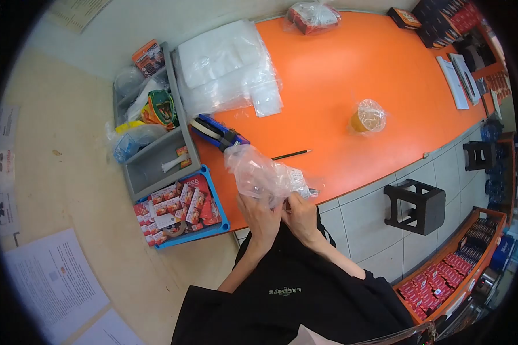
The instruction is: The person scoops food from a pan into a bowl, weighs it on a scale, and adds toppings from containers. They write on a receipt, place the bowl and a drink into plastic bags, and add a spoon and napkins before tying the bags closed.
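A clear plastic bag [250, 169] is bunched up at the near edge of the orange table. My left hand [262, 222] grips its lower end with bent fingers. Close beside it, my right hand [301, 217] pinches the same bag, thumb and fingers together. A pale printed piece shows through the plastic on the right, and what it is I cannot make out. Just beyond the bag lies a blue tape dispenser [216, 131] with a roll of tape. A dark pencil [292, 154] rests to the right of it.
A stack of clear plastic bags [224, 63] lies by the wall. At left are a grey divided tray [149, 187] and a blue basket [225, 220] holding small red packets. A plastic-wrapped yellow tub [368, 118] stands further right. A black stool [414, 206] is on the tiled floor.
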The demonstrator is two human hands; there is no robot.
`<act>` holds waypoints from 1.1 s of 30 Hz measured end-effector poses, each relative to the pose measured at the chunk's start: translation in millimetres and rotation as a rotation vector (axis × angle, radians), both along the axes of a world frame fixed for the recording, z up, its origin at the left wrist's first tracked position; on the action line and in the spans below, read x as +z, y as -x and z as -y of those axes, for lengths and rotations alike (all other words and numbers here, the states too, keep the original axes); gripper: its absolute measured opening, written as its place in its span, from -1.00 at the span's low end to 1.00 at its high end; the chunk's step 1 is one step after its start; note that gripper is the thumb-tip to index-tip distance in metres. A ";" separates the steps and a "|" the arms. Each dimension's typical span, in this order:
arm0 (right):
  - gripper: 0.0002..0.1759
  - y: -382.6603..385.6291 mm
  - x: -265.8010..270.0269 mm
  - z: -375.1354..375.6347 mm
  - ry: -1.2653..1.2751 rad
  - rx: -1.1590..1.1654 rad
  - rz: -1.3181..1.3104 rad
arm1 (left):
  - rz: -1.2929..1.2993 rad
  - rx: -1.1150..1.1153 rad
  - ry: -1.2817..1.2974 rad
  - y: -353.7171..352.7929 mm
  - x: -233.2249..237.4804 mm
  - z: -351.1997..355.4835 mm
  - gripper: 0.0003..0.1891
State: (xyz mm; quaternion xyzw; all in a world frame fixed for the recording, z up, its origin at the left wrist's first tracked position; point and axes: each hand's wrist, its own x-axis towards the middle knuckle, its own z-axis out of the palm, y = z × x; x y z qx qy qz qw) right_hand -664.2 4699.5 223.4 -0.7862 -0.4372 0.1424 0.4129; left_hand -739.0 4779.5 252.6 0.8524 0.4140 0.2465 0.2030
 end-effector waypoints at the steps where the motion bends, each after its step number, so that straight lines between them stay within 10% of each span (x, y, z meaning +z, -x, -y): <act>1: -0.78 1.5 -3.3 -1.6 -0.013 -0.022 0.010 | 0.070 -0.022 0.015 0.7 -8.8 -1.2 -0.77; 7: -0.84 -16.9 16.3 0.3 0.048 0.074 -0.283 | 0.397 0.038 0.631 8.4 -32.4 -9.3 -0.86; 14: -0.81 -34.5 18.8 -23.9 -0.186 -0.245 -1.191 | 0.512 0.086 0.732 4.5 -37.1 -10.6 -0.90; 23: -0.78 -32.0 17.8 -19.8 -0.042 -0.114 -0.978 | 0.535 0.064 0.731 5.5 -32.7 -9.3 -0.89; 29: -0.80 -34.8 24.4 -20.9 0.085 0.060 -0.299 | 0.500 0.069 0.731 4.7 -37.0 -9.2 -0.87; 33: -0.79 -42.5 27.0 -23.6 0.129 0.016 -0.645 | 0.511 0.061 0.748 6.5 -31.5 -10.9 -0.88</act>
